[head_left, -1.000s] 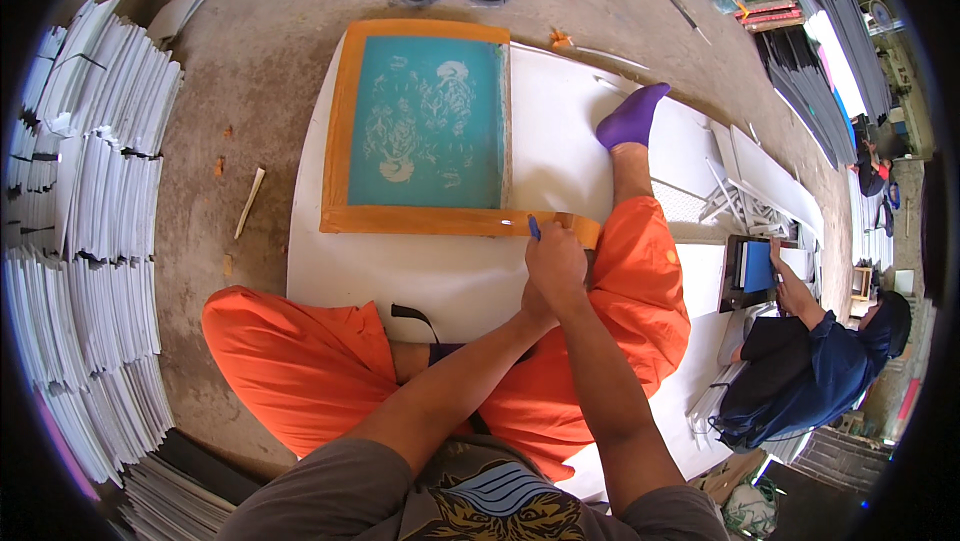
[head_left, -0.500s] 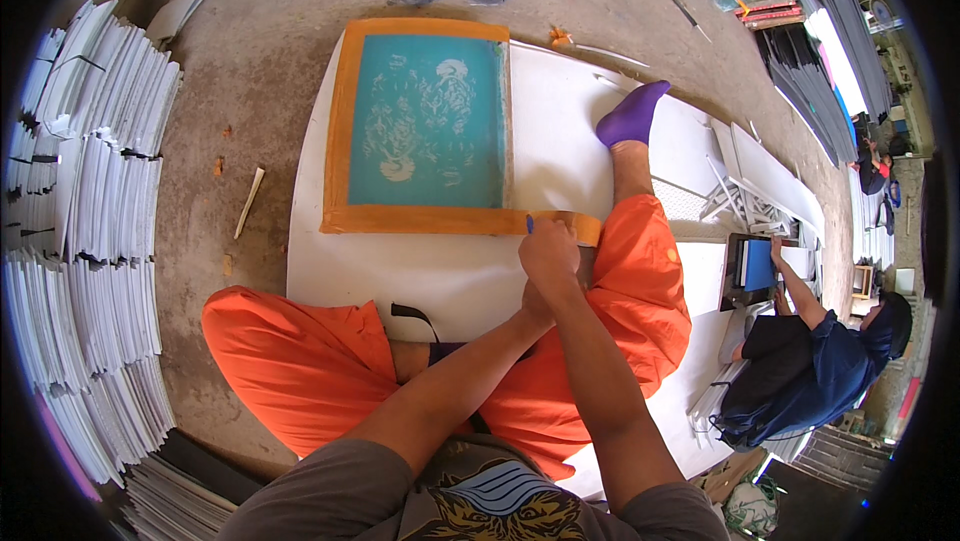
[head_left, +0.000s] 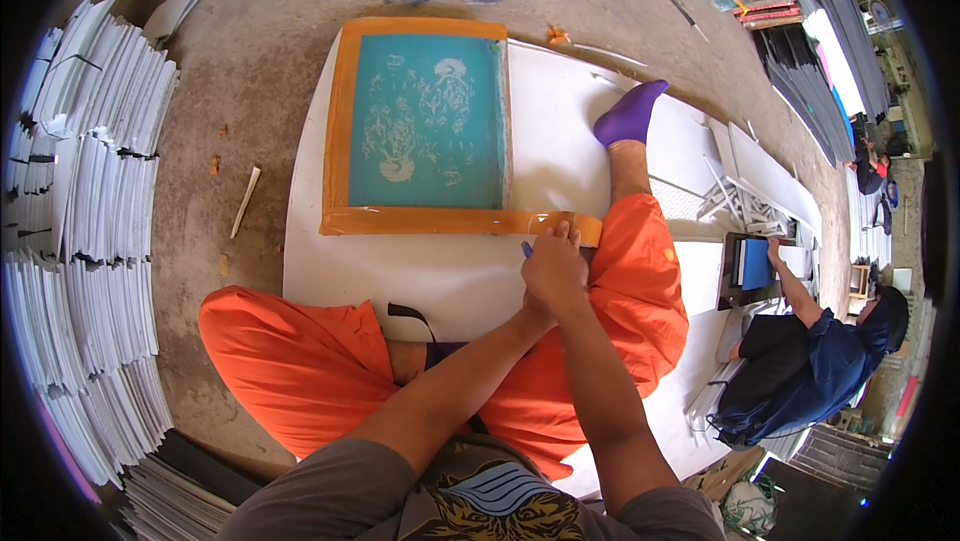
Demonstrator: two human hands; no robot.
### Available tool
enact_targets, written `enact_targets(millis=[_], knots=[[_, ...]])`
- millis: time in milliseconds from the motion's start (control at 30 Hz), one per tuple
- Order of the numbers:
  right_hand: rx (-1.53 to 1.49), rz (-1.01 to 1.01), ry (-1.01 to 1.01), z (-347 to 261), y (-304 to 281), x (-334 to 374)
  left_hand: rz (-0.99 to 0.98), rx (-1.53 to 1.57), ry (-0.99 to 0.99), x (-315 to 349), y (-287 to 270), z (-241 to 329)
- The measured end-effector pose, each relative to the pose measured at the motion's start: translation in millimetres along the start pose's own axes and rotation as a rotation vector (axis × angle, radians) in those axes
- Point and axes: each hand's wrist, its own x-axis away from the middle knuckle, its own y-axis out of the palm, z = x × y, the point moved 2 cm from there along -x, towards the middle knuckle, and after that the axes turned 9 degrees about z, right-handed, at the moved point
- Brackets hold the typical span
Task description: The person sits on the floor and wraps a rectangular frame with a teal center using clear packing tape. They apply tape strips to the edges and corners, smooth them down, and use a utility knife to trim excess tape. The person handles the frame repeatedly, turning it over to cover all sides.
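Fingers (head_left: 562,237) of both hands are pinching a small blue tool (head_left: 527,250) just below the screen-printing frame (head_left: 420,222); steady pressure is helping.

Concrete floor (head_left: 270,71) (dusty), stacked white sheets (head_left: 90,191)

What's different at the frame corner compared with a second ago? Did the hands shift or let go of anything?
Very little. Both hands, stacked one over the other, stay pressed at the near right corner of the orange-edged screen frame, a small blue thing just showing beside them; nothing taken up or released. The frame, the white board and the sheet stacks have not moved.
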Motion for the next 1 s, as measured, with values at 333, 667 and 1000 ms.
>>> enact_targets(millis=[333, 667, 1000], knots=[[-0.559, 0.294, -0.084, 80.7, -10.1, -72.1, 0.044, -0.018, 0.012, -14.5, -24.4, 16.7], [-0.684, 0.140, -0.059, 91.3, 30.3, -82.1, 0.069, -0.432, 0.016, 13.0, -140.2, -50.4], [-0.459, 0.105, -0.049, 90.9, 24.0, -111.5, 0.285, -0.717, -0.139, 34.0, -206.9, -160.9]])
